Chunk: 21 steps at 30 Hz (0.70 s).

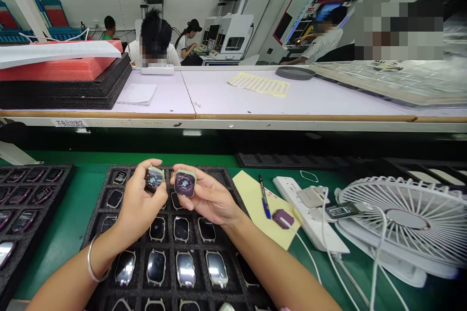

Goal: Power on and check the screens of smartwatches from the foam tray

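My left hand (140, 204) is closed around a smartwatch (153, 178) with a lit dial, its thumb and fingers on the case edges. Beside it, my right hand (211, 199) pinches a second smartwatch (185, 183), whose case is pale green and whose dark screen shows a round dial. Neither watch has a strap. Both are held close together above a black foam tray (168, 245), where several watch cases with dark screens, such as one watch (186, 268), lie in square pockets. My forearms hide part of the tray.
Another foam tray (44, 233) of watches lies left. On the right are yellow paper (242, 184), a pen (264, 198), a purple case (283, 218) on a cable, a power strip (310, 218) and a white fan (404, 218). A raised shelf (215, 99) runs behind; people sit beyond.
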Each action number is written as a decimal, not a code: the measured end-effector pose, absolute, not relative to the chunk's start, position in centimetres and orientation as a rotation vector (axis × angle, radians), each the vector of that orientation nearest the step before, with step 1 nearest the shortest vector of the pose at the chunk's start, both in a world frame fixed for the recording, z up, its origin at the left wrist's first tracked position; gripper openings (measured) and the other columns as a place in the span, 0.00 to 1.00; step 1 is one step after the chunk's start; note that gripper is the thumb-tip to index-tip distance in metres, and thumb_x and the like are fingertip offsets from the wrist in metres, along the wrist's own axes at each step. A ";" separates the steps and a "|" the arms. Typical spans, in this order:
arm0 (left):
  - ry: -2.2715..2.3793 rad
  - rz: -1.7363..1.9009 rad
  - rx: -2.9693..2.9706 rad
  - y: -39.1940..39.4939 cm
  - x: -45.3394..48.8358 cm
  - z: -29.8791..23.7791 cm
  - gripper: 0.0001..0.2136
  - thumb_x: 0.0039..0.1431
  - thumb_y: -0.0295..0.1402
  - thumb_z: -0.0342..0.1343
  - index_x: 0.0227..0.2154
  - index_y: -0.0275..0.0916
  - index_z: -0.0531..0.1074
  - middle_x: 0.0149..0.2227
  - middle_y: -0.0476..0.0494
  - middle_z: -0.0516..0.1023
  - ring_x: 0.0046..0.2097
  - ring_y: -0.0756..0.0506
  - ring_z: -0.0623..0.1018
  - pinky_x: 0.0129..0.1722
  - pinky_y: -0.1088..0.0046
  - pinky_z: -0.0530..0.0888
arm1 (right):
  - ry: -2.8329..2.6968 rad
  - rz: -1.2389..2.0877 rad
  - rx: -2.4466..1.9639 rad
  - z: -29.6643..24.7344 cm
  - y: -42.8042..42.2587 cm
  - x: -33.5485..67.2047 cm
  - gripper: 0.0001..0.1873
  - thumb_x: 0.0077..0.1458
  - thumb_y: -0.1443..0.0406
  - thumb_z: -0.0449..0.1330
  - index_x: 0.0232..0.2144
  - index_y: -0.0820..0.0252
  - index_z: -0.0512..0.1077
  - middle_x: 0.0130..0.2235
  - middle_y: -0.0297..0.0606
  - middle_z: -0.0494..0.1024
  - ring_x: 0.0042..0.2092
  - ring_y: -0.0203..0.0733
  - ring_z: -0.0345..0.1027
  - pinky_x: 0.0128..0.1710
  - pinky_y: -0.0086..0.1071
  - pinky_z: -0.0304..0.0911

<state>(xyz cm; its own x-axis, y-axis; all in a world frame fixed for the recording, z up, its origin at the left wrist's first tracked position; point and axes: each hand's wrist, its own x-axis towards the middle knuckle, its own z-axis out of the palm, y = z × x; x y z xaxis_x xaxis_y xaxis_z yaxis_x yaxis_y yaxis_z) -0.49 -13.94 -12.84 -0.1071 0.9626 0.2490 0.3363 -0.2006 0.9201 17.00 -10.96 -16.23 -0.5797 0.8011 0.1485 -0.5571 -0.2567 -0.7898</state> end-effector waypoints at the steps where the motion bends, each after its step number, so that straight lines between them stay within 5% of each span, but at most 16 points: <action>1: 1.450 1.322 1.542 -14.0 -0.5 -12.8 0.17 0.51 0.32 0.58 0.46 0.40 0.70 0.29 0.52 0.71 0.26 0.52 0.68 0.26 0.77 0.67 | -1.067 1.934 -0.362 -16.2 -11.0 17.0 0.27 0.51 0.56 0.70 0.52 0.55 0.73 0.45 0.42 0.78 0.27 0.33 0.63 0.29 0.33 0.58; 21: 1.408 1.302 1.495 -14.1 -0.4 -12.7 0.19 0.51 0.31 0.58 0.47 0.40 0.70 0.29 0.52 0.71 0.25 0.53 0.68 0.23 0.78 0.65 | -1.087 1.940 -0.320 -16.3 -11.0 17.1 0.26 0.52 0.56 0.69 0.52 0.54 0.73 0.44 0.40 0.77 0.27 0.33 0.64 0.30 0.32 0.58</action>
<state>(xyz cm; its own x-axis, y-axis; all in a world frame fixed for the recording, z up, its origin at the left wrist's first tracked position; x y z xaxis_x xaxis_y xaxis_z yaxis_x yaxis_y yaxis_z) -0.40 -14.12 -12.69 -0.0935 0.9751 0.2010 0.2765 -0.1686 0.9461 17.12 -11.05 -16.26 -0.5927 0.7856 0.1776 -0.5615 -0.2450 -0.7904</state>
